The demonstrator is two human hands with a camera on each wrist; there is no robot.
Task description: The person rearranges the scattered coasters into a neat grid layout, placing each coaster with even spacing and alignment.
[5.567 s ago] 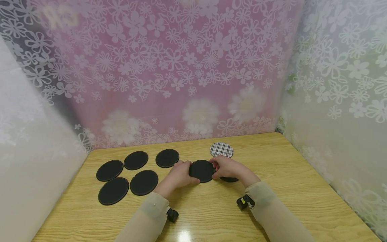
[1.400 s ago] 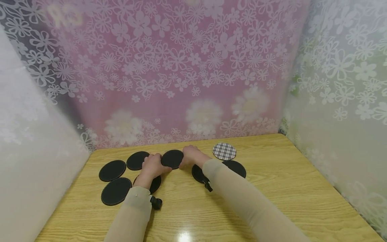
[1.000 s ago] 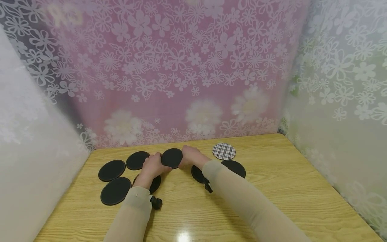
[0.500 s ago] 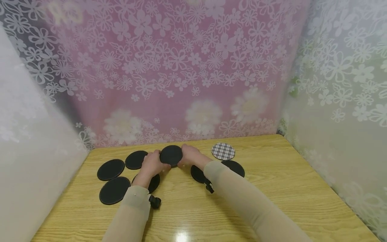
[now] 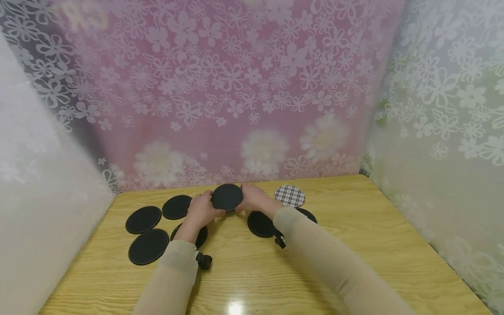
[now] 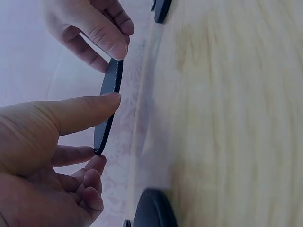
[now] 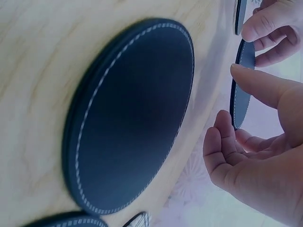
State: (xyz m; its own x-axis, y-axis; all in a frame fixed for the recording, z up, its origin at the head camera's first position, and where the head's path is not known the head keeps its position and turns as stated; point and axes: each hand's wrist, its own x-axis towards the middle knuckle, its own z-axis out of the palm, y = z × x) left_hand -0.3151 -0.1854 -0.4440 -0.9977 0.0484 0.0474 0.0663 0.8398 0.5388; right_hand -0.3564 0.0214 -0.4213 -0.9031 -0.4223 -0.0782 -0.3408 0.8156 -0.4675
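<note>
Both my hands pinch a round black coaster (image 5: 227, 197) by its edge near the table's far side, off the surface. My left hand (image 5: 200, 211) holds its left edge, my right hand (image 5: 257, 200) its right edge. In the left wrist view the coaster (image 6: 108, 106) is seen edge-on, with pale stitching along its rim. Under and beside my right forearm lie a black coaster (image 5: 260, 224) and a partly hidden one (image 5: 307, 214). Behind these is a coaster showing a black-and-white plaid face (image 5: 289, 196). Another black coaster (image 5: 201, 237) is partly covered by my left wrist.
Further left on the wooden table (image 5: 252, 280) lie several flat black coasters, among them a front one (image 5: 148, 246), a left one (image 5: 143, 219) and a back one (image 5: 176, 207). A pink floral curtain (image 5: 236, 109) hangs behind; pale sheets (image 5: 441, 153) flank the sides.
Earlier, both hands were at a coaster farther right. They then moved left to the back-middle coaster, which has since risen from the table and shifted slightly right.
</note>
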